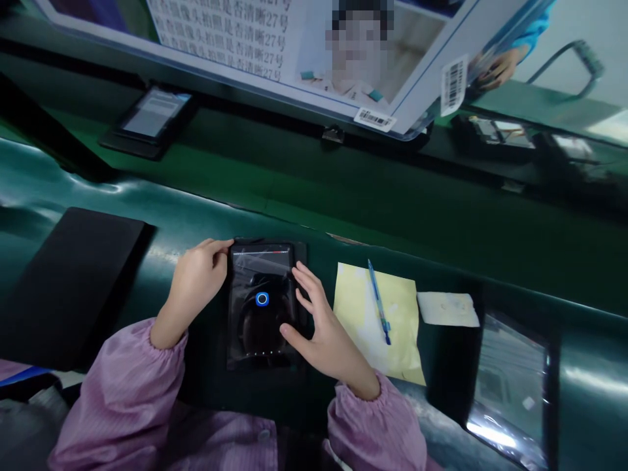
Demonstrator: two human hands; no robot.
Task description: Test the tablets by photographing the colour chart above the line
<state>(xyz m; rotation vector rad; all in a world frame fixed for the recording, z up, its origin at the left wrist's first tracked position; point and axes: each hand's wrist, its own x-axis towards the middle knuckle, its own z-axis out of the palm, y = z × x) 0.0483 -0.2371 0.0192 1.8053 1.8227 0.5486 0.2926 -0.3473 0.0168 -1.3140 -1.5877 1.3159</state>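
Observation:
A black tablet [260,307] lies flat on the dark green bench in front of me, its screen lit with a blue round button in the middle. My left hand [196,278] grips the tablet's upper left edge, fingers curled round it. Spread over the right side of the screen, my right hand [318,324] has its fingers apart and its thumb resting on the glass. Both wrists wear pink sleeves.
A yellow paper sheet [360,314] with a blue pen [379,301] lies right of the tablet, then a white slip [447,309] and a bagged device [510,386]. A black pad [69,281] lies left. A second tablet [154,114] and a printed sheet [245,33] are behind.

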